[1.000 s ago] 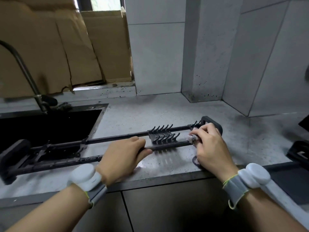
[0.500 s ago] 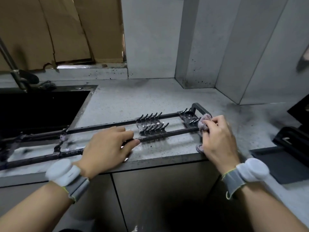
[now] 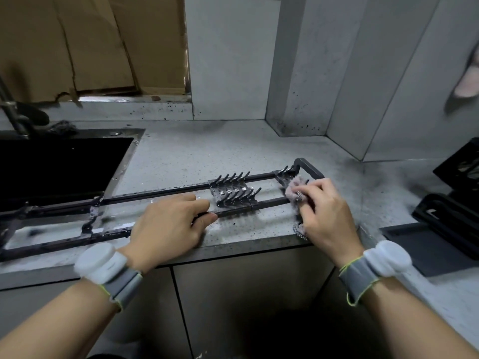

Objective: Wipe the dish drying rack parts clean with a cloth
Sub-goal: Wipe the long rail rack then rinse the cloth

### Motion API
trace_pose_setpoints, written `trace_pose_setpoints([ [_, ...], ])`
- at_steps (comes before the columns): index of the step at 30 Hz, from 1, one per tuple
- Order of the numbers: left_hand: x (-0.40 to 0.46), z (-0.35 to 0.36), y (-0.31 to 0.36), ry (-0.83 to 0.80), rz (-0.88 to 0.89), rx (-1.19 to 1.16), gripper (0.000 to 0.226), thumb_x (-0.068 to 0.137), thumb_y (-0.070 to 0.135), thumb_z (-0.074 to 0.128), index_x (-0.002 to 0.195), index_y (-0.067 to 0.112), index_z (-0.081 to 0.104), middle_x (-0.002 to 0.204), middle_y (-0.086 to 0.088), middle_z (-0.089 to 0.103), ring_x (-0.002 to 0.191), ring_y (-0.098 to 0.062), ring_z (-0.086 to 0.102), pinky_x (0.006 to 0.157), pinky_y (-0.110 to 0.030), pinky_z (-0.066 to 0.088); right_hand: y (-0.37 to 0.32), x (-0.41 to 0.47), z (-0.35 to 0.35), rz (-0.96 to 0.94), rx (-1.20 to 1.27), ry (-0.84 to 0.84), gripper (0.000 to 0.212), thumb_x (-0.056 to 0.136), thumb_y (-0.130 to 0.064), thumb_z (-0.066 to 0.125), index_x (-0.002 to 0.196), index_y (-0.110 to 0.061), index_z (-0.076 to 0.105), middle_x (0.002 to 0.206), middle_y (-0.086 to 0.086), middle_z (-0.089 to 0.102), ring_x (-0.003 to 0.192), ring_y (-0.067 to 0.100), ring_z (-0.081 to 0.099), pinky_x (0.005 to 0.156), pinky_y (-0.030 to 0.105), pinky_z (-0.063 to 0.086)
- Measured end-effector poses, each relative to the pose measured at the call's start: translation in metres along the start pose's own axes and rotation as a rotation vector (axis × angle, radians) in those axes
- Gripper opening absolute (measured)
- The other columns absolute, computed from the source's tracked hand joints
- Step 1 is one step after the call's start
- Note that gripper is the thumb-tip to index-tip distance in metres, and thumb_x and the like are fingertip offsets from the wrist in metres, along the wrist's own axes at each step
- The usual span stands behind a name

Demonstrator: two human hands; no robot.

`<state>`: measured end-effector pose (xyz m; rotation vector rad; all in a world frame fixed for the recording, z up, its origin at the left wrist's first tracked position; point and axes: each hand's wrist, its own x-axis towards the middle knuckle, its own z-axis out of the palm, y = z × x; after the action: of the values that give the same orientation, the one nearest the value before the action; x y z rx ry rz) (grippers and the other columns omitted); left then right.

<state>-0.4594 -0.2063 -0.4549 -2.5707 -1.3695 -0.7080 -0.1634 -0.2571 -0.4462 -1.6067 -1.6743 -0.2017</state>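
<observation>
My left hand (image 3: 166, 224) grips the near rail of the black rack frame (image 3: 261, 204), which lies across the speckled surface (image 3: 233, 151) with its nine o'clock end over the sink (image 3: 51, 164). My right hand (image 3: 324, 216) bunches the grey cloth (image 3: 294, 190) against the frame's three o'clock end. No writing is legible anywhere.

There is a single view, from a wide-angle camera worn on the person's head. It looks forward and steeply down across the counter (image 3: 259, 151), close enough that both forearms enter from the bottom corners of the frame. The left hand (image 3: 168, 224) sits just left of centre and the right hand (image 3: 326, 216) right of centre. The counter's front edge crosses the middle of the frame, cabinet doors fill the lower part, and tiled walls bend across the upper half.
</observation>
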Motion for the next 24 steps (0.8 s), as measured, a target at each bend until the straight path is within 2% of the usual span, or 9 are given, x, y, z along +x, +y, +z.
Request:
trace_pose_setpoints([
  [2,-0.001,-0.002,0.001,-0.014,-0.02,-0.014,0.036,0.096,0.057,0.047,0.075,0.03,0.038,0.073,0.009,0.048,0.077,-0.019,0.055,0.058,-0.034,0.044,0.005,0.002,0.001,0.176,-0.067,0.096,0.024,0.091,-0.009,0.058,0.114,-0.007,0.066,0.109,0.006,0.05,0.086,0.017,0.048,0.075,0.023,0.033],
  [5,0.0,-0.003,0.003,-0.015,-0.025,-0.009,0.036,0.096,0.057,0.047,0.075,0.028,0.039,0.074,0.009,0.049,0.078,-0.02,0.056,0.058,-0.034,0.044,0.004,0.0,0.011,0.294,-0.13,0.056,0.025,0.094,-0.01,0.055,0.115,-0.003,0.064,0.109,0.01,0.049,0.084,0.02,0.045,0.075,0.026,0.032],
  [7,0.0,-0.002,0.004,-0.021,-0.024,-0.007,0.036,0.097,0.056,0.048,0.075,0.028,0.039,0.073,0.008,0.048,0.078,-0.021,0.056,0.057,-0.034,0.042,-0.006,0.001,0.012,0.264,-0.114,0.031,0.022,0.095,-0.01,0.053,0.113,-0.004,0.064,0.105,0.005,0.046,0.082,0.017,0.042,0.074,0.026,0.032],
  [11,-0.002,-0.002,0.002,-0.026,-0.008,0.004,0.036,0.097,0.056,0.047,0.075,0.029,0.037,0.072,0.009,0.047,0.075,-0.021,0.056,0.054,-0.032,0.038,-0.019,-0.003,0.008,-0.016,0.014,-0.141,0.02,0.097,-0.016,0.054,0.111,-0.012,0.068,0.103,-0.001,0.051,0.084,0.012,0.05,0.077,0.025,0.042],
  [13,-0.002,-0.003,0.003,-0.031,-0.009,-0.009,0.036,0.097,0.057,0.045,0.075,0.031,0.035,0.072,0.01,0.047,0.074,-0.019,0.056,0.054,-0.032,0.041,-0.014,-0.001,0.003,-0.092,0.016,-0.151,0.019,0.095,-0.016,0.058,0.109,-0.012,0.07,0.101,-0.001,0.053,0.084,0.013,0.053,0.075,0.023,0.041],
  [15,-0.001,-0.005,0.004,-0.05,-0.028,-0.003,0.035,0.097,0.059,0.043,0.077,0.032,0.034,0.076,0.009,0.049,0.078,-0.019,0.057,0.059,-0.034,0.045,-0.001,0.006,-0.003,-0.048,-0.047,-0.045,0.019,0.091,-0.01,0.061,0.107,-0.01,0.071,0.1,0.001,0.053,0.083,0.019,0.055,0.073,0.026,0.043],
  [17,-0.001,-0.006,0.004,-0.053,-0.037,-0.006,0.035,0.097,0.06,0.042,0.078,0.032,0.035,0.078,0.009,0.05,0.082,-0.02,0.059,0.062,-0.035,0.046,0.006,0.009,-0.002,0.073,-0.09,0.054,0.022,0.088,-0.007,0.061,0.107,-0.008,0.071,0.101,0.005,0.052,0.083,0.025,0.055,0.073,0.027,0.042],
  [21,-0.001,-0.007,0.006,-0.084,-0.057,0.004,0.035,0.097,0.06,0.039,0.078,0.031,0.034,0.08,0.008,0.05,0.085,-0.02,0.058,0.061,-0.034,0.043,-0.001,-0.003,0.013,0.088,-0.137,-0.015,0.022,0.087,-0.006,0.06,0.108,-0.007,0.069,0.1,0.006,0.051,0.078,0.021,0.047,0.072,0.026,0.036],
  [24,-0.001,-0.007,0.006,-0.089,-0.058,0.004,0.035,0.097,0.06,0.039,0.078,0.031,0.034,0.08,0.008,0.05,0.084,-0.02,0.057,0.062,-0.034,0.044,0.001,0.013,-0.011,0.025,-0.06,-0.06,0.021,0.085,-0.006,0.063,0.101,-0.015,0.073,0.096,0.001,0.054,0.082,0.023,0.056,0.073,0.024,0.037],
])
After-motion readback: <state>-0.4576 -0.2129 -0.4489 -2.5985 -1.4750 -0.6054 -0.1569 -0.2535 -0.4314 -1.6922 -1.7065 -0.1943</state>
